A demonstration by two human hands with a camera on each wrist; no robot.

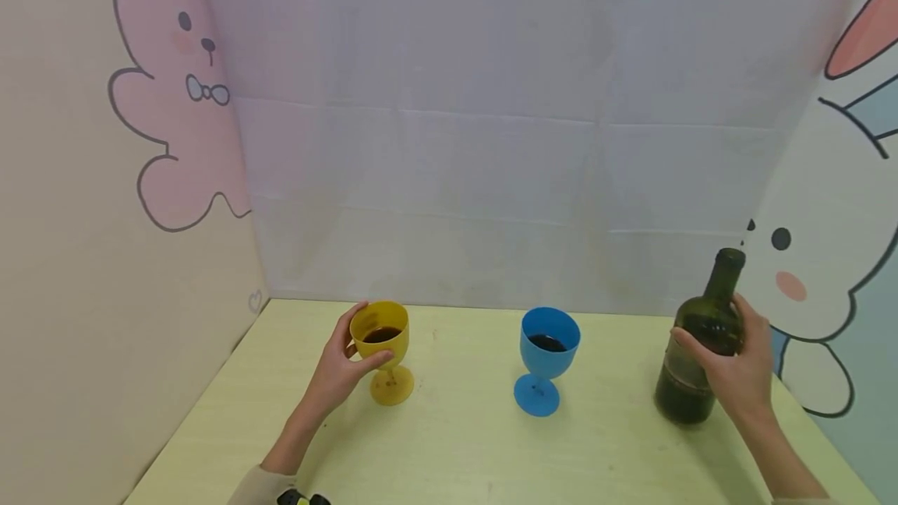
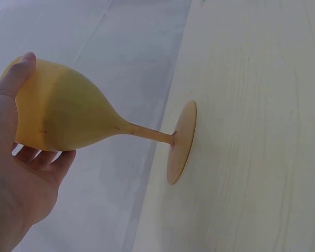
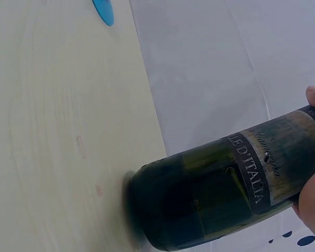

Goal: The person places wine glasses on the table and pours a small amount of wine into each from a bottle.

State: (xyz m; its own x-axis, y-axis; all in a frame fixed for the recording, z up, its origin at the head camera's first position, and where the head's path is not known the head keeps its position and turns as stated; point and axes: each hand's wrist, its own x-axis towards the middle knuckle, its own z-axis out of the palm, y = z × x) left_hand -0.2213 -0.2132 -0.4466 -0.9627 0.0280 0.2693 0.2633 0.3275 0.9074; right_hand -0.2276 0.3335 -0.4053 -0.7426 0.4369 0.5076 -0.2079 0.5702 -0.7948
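Observation:
My left hand (image 1: 341,369) holds a yellow goblet (image 1: 391,386) around its bowl, thumb on the near side and fingers behind. Dark liquid shows inside the bowl. In the left wrist view the yellow goblet (image 2: 73,107) has its round foot right at the tabletop. My right hand (image 1: 745,361) grips a dark green wine bottle (image 1: 691,380) by its upper body, with the neck pointing up and tilted slightly right. A label shows on the bottle (image 3: 210,184) in the right wrist view, its base close over the table. Between the hands stands a blue goblet (image 1: 540,392), also holding dark liquid.
The pale wooden table (image 1: 463,450) ends at a white sheet (image 1: 456,139) hanging along its back edge. Walls with cartoon animal drawings rise on both sides, a pink one (image 1: 178,100) at left and a white rabbit (image 1: 821,256) at right.

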